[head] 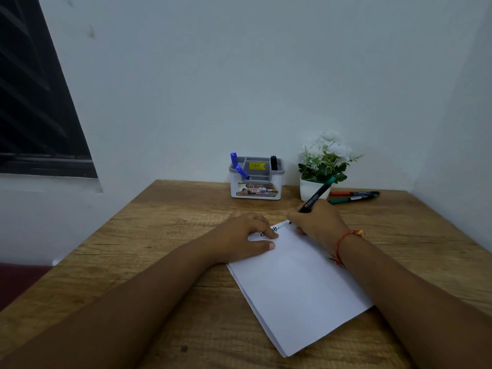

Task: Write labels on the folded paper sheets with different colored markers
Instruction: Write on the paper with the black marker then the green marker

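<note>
A folded white paper sheet [295, 283] lies tilted on the wooden table [165, 235]. My left hand [242, 237] rests flat on its far left corner, fingers spread over black writing. My right hand [316, 222] grips a black marker with a green end [316, 194], its tip touching the sheet's far edge beside faint green writing. A red marker [354, 193] and a green marker [352, 199] lie on the table behind my right hand.
A white and grey pen holder [257, 189] with two blue markers [238, 166] and a black one [273, 163] stands at the back. A small white pot of white flowers [323, 162] sits beside it. Walls close the back and right.
</note>
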Action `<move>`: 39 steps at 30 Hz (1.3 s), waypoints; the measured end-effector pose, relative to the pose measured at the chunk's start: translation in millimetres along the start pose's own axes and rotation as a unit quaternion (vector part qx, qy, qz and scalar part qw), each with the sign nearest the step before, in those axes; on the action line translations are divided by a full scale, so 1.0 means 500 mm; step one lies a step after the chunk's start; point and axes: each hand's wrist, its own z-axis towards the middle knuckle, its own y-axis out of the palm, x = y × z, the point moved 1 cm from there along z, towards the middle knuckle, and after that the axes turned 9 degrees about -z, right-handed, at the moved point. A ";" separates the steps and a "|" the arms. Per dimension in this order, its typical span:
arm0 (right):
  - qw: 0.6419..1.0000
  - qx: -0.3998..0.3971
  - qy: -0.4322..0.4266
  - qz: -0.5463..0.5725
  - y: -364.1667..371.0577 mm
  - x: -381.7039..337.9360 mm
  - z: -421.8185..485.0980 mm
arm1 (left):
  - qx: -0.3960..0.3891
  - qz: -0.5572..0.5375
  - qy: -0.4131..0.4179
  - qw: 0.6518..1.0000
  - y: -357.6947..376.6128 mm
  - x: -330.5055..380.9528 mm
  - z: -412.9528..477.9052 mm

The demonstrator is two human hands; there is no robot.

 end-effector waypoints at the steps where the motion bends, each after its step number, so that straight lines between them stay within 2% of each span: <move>1: 1.000 -0.003 0.001 0.005 0.000 0.000 0.001 | -0.001 0.000 0.000 1.000 -0.001 0.001 0.000; 10: 1.000 0.023 -0.004 -0.012 0.005 0.000 -0.002 | -0.003 -0.009 0.003 1.000 -0.001 0.002 -0.003; 15: 0.994 0.037 -0.024 0.098 0.003 0.006 -0.004 | -0.009 -0.003 -0.007 1.000 0.000 -0.006 0.004; 17: 0.991 0.016 -0.061 0.118 0.004 0.003 -0.013 | -0.010 -0.006 -0.004 1.000 0.000 -0.005 0.005; 21: 0.988 -0.019 -0.125 0.090 0.015 -0.004 -0.022 | -0.008 -0.004 0.009 1.000 -0.001 -0.004 0.005; 27: 0.970 -0.072 -0.083 0.216 0.014 -0.015 -0.033 | -0.005 0.003 0.018 1.000 -0.002 -0.006 0.001; 29: 0.968 -0.083 -0.086 0.222 0.012 -0.018 -0.034 | 0.043 -0.008 0.030 0.999 -0.012 -0.009 0.001; 31: 0.964 -0.093 -0.084 0.234 0.011 -0.019 -0.034 | 0.137 -0.030 0.003 0.990 -0.033 -0.018 -0.003; 33: 0.962 -0.099 -0.082 0.241 0.011 -0.018 -0.034 | 0.189 -0.012 -0.067 0.980 -0.049 -0.032 -0.009; 36: 0.962 -0.102 -0.080 0.241 0.013 -0.017 -0.033 | 0.168 0.023 -0.135 0.976 -0.054 -0.049 -0.011; 39: 0.959 -0.108 -0.081 0.248 0.013 -0.016 -0.033 | 0.141 0.047 -0.139 0.979 -0.050 -0.045 -0.005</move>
